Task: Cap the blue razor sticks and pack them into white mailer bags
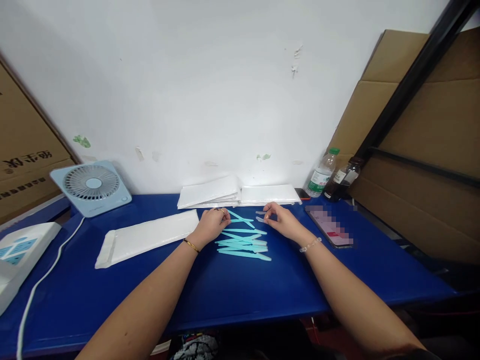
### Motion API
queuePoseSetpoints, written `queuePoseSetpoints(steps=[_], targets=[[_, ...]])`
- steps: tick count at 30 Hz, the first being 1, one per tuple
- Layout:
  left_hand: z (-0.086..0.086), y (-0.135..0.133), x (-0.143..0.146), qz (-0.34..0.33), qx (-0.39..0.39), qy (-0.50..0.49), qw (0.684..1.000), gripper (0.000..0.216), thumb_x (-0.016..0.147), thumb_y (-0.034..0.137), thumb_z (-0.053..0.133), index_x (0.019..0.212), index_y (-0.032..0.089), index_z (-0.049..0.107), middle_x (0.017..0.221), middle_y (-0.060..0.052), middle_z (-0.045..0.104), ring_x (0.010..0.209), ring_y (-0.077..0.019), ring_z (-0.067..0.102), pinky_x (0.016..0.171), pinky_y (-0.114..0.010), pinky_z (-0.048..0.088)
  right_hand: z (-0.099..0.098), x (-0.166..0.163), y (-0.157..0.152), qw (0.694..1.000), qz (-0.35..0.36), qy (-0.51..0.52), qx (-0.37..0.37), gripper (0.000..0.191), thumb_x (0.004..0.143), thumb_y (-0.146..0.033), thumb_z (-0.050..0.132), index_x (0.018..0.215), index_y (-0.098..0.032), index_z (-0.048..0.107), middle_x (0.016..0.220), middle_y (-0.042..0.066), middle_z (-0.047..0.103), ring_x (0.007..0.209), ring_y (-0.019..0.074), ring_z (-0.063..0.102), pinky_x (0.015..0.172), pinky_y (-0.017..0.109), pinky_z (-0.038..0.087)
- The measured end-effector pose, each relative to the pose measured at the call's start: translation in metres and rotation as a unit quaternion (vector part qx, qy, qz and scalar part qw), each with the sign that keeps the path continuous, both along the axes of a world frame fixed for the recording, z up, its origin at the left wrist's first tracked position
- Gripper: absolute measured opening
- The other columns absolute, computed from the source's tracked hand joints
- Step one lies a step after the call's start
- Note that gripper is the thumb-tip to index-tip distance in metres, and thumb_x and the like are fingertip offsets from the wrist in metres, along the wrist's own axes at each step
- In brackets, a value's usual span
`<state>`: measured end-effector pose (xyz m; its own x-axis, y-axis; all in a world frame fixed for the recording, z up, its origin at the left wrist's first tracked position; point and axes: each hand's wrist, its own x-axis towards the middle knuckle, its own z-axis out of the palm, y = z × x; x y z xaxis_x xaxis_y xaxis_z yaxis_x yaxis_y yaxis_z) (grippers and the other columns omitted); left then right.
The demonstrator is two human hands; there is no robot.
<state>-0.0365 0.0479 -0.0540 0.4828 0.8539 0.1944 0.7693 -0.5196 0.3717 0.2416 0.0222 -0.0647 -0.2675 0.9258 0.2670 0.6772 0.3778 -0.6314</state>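
Teal plastic sticks (243, 244), thin and flat, sit in a loose crisscrossed pile on the blue tabletop (240, 295), right between the two hands. One stick lies a bit apart from the pile, further out, with its end at the left hand's fingers.

The left hand (210, 225) rests just left of the pile, knuckles up, fingers curled in and touching the end of that stray stick. Can't honestly tell if it's pinching it or only resting on it. There's a gold bangle (191, 245) on that wrist.

The right hand (282, 220) is just right of the pile, fingers half bent, tips right by a small pale grey piece (260, 219). It's too small to say whether the piece is actually gripped. A clear bead bracelet (310, 245) is on that wrist.

Other stuff around:
- a long flat white pouch (150, 236) just left of the left hand
- stacks of white pouches (210, 192) beyond both hands, against the wall
- a smartphone (330, 227) lying flat just right of the right hand, screen blurred
- a clear water bottle with a green cap (320, 175) and a dark bottle (343, 179) standing beyond the phone
- a pale blue square desk fan (90, 186) well off to the left, with a white cable (41, 285) trailing from it
- brown cardboard sheets (431, 150) leaning up on the far right
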Motion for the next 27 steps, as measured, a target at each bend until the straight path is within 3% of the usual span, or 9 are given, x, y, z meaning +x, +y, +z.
queuePoseSetpoints(steps=[7, 16, 19, 23, 27], targets=[[0.001, -0.003, 0.003, -0.006, 0.007, 0.002, 1.0, 0.013, 0.085, 0.032, 0.051, 0.083, 0.021, 0.058, 0.078, 0.0, 0.064, 0.085, -0.0201, 0.058, 0.08, -0.032, 0.037, 0.004, -0.012, -0.002, 0.999, 0.034, -0.011, 0.028, 0.025, 0.077, -0.015, 0.056, 0.1, -0.021, 0.049, 0.078, 0.0, 0.066, 0.081, 0.0185, 0.06, 0.078, 0.033, 0.043], [0.008, -0.013, 0.012, -0.053, 0.012, 0.002, 0.999, 0.017, 0.085, 0.035, 0.052, 0.083, 0.022, 0.062, 0.084, 0.0, 0.067, 0.09, -0.0199, 0.057, 0.088, -0.035, 0.035, 0.007, -0.017, -0.007, 0.998, 0.065, 0.005, 0.018, 0.023, 0.08, -0.02, 0.056, 0.103, -0.021, 0.051, 0.082, 0.001, 0.067, 0.071, 0.016, 0.059, 0.065, 0.028, 0.043], [0.003, -0.01, 0.011, -0.039, 0.018, 0.01, 0.999, 0.025, 0.087, 0.04, 0.049, 0.1, 0.024, 0.064, 0.101, -0.002, 0.067, 0.101, -0.0221, 0.055, 0.091, -0.037, 0.036, 0.005, -0.008, 0.001, 0.997, 0.033, -0.027, 0.059, 0.015, 0.082, -0.023, 0.057, 0.097, -0.022, 0.058, 0.094, 0.004, 0.067, 0.088, 0.0197, 0.059, 0.073, 0.031, 0.045], [-0.006, -0.001, 0.008, -0.014, 0.059, 0.048, 0.997, 0.037, 0.09, 0.027, 0.044, 0.125, 0.028, 0.054, 0.13, -0.004, 0.055, 0.119, -0.0244, 0.044, 0.093, -0.039, 0.037, -0.007, 0.001, 0.016, 0.988, -0.03, -0.108, 0.103, 0.017, 0.083, -0.022, 0.056, 0.098, -0.022, 0.064, 0.103, 0.007, 0.063, 0.101, 0.0235, 0.053, 0.089, 0.039, 0.04], [-0.011, 0.005, 0.006, 0.008, 0.037, 0.067, 0.997, 0.027, 0.087, 0.028, 0.047, 0.11, 0.025, 0.062, 0.117, -0.005, 0.061, 0.113, -0.0245, 0.047, 0.092, -0.038, 0.038, -0.019, 0.001, 0.025, 0.991, -0.041, -0.12, 0.049, 0.008, 0.081, -0.021, 0.058, 0.084, -0.02, 0.066, 0.09, 0.007, 0.061, 0.093, 0.022, 0.054, 0.084, 0.035, 0.042]])
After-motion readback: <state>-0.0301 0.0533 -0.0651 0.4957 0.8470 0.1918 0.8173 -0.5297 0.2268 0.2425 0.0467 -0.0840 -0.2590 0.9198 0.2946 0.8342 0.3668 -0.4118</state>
